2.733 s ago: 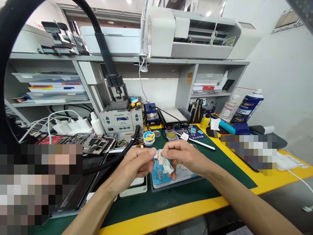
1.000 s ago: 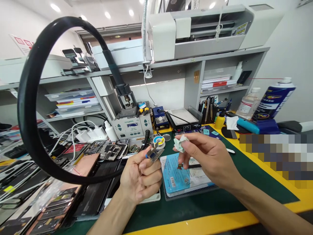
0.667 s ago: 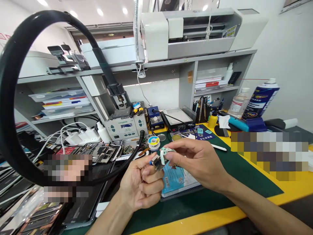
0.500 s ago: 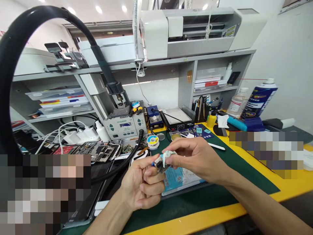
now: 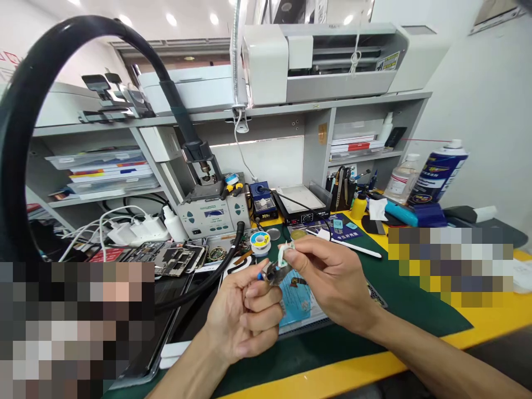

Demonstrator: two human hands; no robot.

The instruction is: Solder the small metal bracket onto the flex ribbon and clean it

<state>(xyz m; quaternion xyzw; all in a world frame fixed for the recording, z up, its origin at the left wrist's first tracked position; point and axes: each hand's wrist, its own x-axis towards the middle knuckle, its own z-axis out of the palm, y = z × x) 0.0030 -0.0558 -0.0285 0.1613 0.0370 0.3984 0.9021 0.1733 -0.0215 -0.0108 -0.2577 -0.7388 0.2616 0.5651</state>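
Observation:
My left hand [image 5: 245,318] is closed around a small metal tool with a blue tip [image 5: 271,272], held up over the green mat. My right hand [image 5: 328,277] pinches a crumpled pale green-white wipe [image 5: 285,253] against the tool's upper end. Both hands meet above a blue card [image 5: 297,302] that lies on a dark work pad.
A green mat [image 5: 399,299] covers the yellow bench [image 5: 490,316]. Behind stand a hot-air station [image 5: 210,209], a solder spool [image 5: 260,241], a hot plate [image 5: 300,200], a tool holder [image 5: 341,191], a spray can [image 5: 436,174] and opened phones [image 5: 166,257]. A thick black hose [image 5: 50,77] loops at left.
The right hand brought the wipe from apart back onto the tool held by the left hand. Since half a second ago the wipe has slid up to the tool's end.

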